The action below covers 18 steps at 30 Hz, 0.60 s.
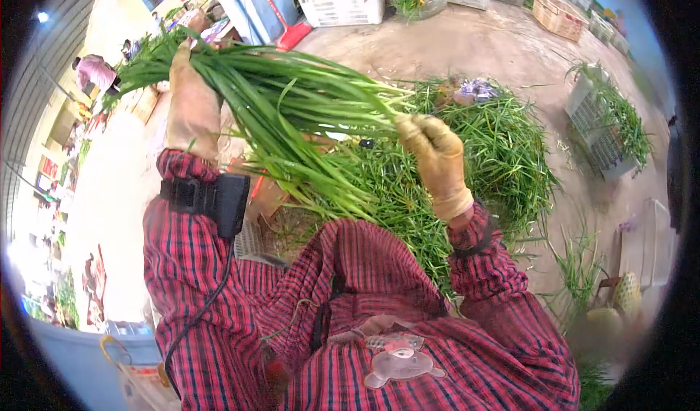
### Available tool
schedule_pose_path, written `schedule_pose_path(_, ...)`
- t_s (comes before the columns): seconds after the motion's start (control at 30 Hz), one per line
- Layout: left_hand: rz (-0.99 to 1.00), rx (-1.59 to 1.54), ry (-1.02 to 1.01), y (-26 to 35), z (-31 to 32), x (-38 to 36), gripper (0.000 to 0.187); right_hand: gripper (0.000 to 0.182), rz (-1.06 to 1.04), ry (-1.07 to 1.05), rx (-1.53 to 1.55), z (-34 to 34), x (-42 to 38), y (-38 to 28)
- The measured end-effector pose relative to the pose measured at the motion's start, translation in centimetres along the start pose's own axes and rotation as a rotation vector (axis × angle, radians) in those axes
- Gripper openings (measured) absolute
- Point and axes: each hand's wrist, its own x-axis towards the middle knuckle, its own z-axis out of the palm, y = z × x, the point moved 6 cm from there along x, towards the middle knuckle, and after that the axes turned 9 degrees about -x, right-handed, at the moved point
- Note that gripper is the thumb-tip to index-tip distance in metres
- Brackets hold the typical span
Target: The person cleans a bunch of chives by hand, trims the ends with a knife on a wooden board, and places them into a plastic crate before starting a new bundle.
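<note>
A large bunch of long green garlic chives (284, 83) stretches across the upper middle, its leafy end at the left and its pale stem ends at the right. My left hand (188, 90), in a tan glove, is closed around the leafy part; leaves hide some of its fingers. My right hand (435, 152), also gloved, has its fingers curled in at the pale ends and appears to pinch stems there. Below, a heap of loose green leaves and trimmings (503, 148) lies on the ground in front of my knees.
A crate with greens (594, 130) stands to the right. White crates (341, 6) line the back, beside a red dustpan (294, 37) with a long handle. Another person (95, 72) bends over at the far left. A blue tub (69, 367) sits at the lower left.
</note>
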Motion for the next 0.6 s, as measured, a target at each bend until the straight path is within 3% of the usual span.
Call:
schedule_pose_path(0.03, -0.013, -0.029, -0.022, -0.4, -0.3, 0.8, 0.039, 0.014, 0.035, 0.042, 0.181, 0.3, 0.0, 0.8)
schedule_pose_path(0.17, -0.036, -0.063, -0.056, -1.4, -1.3, 1.5, 0.038, 0.011, 0.2, 0.221, 0.301, -0.8, 0.3, 1.6)
schedule_pose_path(0.27, -0.027, -0.065, -0.043, -1.0, -1.7, 1.2, 0.037, 0.018, 0.409, 0.306, 0.338, -4.2, -0.4, 9.3)
schedule_pose_path(0.33, -0.016, -0.057, -0.035, -0.2, -1.8, 1.0, 0.037, 0.019, 0.46, -0.002, 0.335, -2.6, -2.3, 12.5)
schedule_pose_path(0.4, -0.011, -0.048, -0.031, -0.1, -1.8, 0.3, 0.036, 0.022, 0.581, -0.33, 0.059, 0.8, -4.9, 14.0)
schedule_pose_path(0.5, 0.001, -0.043, -0.028, 0.6, -2.0, 0.5, 0.035, 0.047, 0.3, -0.497, 0.285, 6.0, -5.9, 13.2)
schedule_pose_path(0.53, 0.0, -0.041, -0.03, 0.7, -2.1, 0.6, 0.034, 0.048, -0.024, -0.592, -0.006, 7.6, -5.0, 14.5)
schedule_pose_path(0.6, 0.009, -0.037, -0.035, 1.3, -2.0, 1.3, 0.033, 0.049, -0.045, -0.626, 0.162, 10.8, -3.9, 16.6)
